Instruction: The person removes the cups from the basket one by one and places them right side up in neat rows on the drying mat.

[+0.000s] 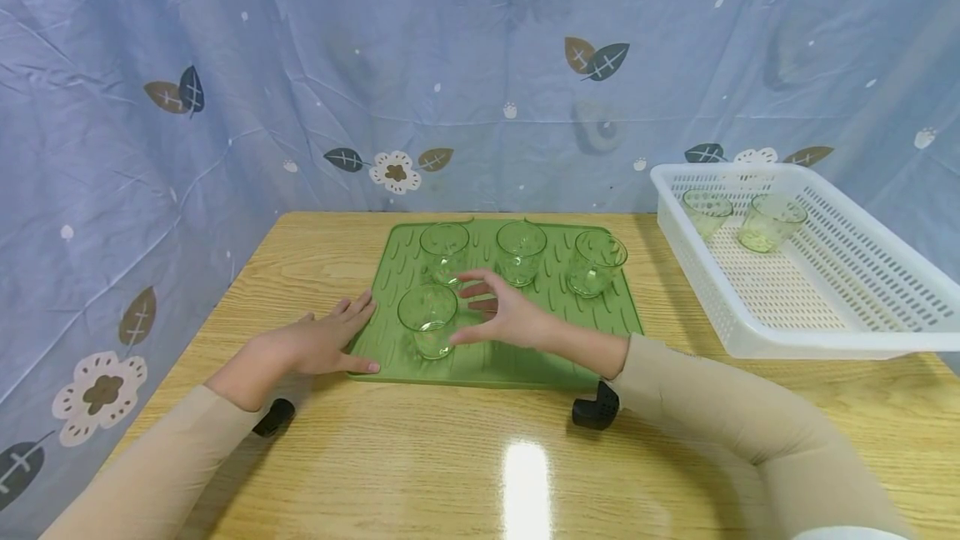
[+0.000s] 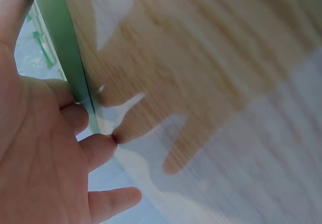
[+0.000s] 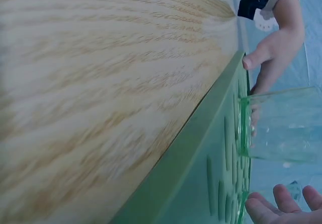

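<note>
L hand point(image 1: 322, 344): positioned at L side of green ribbed drying mat point(image 1: 487, 369). Fingers extended and spread along L edge; thumb rests on front L corner, also seen in R wrist view. Nothing gripped.

R hand point(image 1: 502, 315): above mat, approx. center, fingers and thumb spread apart in a C-shape facing L. Nothing gripped. Thumb tip sits just beside R side of front tumbler point(image 1: 427, 323); R wrist view shows a gap betw. fingers and glass. The two hands are apart, w/ front tumbler betw. them.

Front tumbler: clear glass, upright on mat, front L area. Behind it, three matching tumblers stand upright in a row at rear of mat: rear L tumbler point(image 1: 444, 252), rear ctr. tumbler point(image 1: 521, 254), rear R tumbler point(image 1: 597, 265). Rear R unit is nearest mat's R edge.

White perforated plastic basket point(image 1: 855, 340): on wood-grain table point(image 1: 405, 457), R of mat, not touching it. Contents: two clear glasses, L basket tumbler point(image 1: 707, 211) next to L wall, R basket tumbler point(image 1: 771, 223) beside it, both twd. rear.

Misc.: beige sleeves point(image 1: 735, 415) on both arms; blk. device point(image 1: 596, 408) at R wrist. Backdrop: blue curtain point(image 1: 480, 107) w/ leaf and flower prints.
</note>
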Demonstrator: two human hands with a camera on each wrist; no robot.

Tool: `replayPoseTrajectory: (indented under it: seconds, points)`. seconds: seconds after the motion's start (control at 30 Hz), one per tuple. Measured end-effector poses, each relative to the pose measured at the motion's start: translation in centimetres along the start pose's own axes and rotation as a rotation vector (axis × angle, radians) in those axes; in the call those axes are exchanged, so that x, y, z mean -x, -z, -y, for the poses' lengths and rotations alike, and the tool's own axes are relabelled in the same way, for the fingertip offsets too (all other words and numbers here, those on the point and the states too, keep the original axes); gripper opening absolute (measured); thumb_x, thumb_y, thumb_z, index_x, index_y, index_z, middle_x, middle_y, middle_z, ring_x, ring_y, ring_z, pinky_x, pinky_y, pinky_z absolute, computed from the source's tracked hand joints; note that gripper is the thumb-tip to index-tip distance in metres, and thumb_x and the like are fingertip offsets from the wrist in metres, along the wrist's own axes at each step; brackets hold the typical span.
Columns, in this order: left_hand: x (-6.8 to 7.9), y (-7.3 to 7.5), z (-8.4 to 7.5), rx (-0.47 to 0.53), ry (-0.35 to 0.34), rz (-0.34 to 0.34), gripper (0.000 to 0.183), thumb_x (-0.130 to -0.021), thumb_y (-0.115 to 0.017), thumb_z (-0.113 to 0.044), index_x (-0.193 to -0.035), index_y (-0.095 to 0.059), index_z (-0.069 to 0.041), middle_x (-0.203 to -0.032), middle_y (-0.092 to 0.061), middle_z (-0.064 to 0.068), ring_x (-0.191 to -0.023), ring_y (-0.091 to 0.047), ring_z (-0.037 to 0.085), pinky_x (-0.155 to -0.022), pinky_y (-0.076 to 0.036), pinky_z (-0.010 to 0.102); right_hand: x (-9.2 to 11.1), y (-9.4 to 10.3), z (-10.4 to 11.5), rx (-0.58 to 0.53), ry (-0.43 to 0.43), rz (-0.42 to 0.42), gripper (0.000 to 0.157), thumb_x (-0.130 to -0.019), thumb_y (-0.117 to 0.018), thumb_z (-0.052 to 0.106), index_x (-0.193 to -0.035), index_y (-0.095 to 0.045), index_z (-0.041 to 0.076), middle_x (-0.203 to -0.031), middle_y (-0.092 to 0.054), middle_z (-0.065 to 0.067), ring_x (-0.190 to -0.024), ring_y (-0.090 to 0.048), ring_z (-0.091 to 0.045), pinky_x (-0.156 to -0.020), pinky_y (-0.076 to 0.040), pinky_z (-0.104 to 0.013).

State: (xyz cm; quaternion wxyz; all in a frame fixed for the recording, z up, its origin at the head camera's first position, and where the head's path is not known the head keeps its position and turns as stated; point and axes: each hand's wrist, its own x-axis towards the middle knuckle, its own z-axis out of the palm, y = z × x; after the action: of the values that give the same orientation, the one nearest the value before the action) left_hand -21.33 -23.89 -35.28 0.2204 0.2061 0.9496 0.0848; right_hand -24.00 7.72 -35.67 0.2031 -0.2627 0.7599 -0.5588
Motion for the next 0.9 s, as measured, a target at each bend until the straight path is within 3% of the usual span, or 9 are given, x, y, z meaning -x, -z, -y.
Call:
replayPoseTrajectory:
  seconds: [0.4,0.6,0.9]
  points:
    - [0.1,0.1,-0.2,-0.002,0.005,0.002,0.108,-0.094,-0.058,-0.068,-0.163,-0.011,0.001,-0.169,0.002,0.022,-0.151,-0.005,0.051,-0.109,-0.008,0.081,2.6,2.5,0.3,0.106,0.105,-0.016,0.072,-0.091,-0.078,0.006,-0.150,-0.039,-0.002,-0.144,-0.049,-0.029,-0.132,-0.050,-0.046,-0.114,-0.040,-0.053]
    - [0.1,0.0,-0.2,0.006,-0.003,-0.002,0.108,-0.095,-0.058,-0.066,-0.163,-0.011,0.002,-0.169,0.002,0.022,-0.151,-0.005,0.051,-0.108,-0.008,0.082,3.7,4.4,1.1,0.140,0.112,-0.037,0.061,-0.095,-0.074,0.009,-0.147,-0.043,-0.001,-0.141,-0.053,-0.026,-0.129,-0.053,-0.046,-0.109,-0.046,-0.048]
    - [0.0,-0.1,0.0,-0.009,-0.001,-0.008,0.108,-0.094,-0.057,-0.069,-0.164,-0.011,0.000,-0.169,0.002,0.021,-0.151,-0.005,0.051,-0.109,-0.009,0.082,5.6,8.3,2.6,0.255,0.170,-0.142,0.056,-0.100,-0.067,0.004,-0.148,-0.041,-0.004,-0.137,-0.056,-0.023,-0.127,-0.056,-0.044,-0.109,-0.046,-0.052]
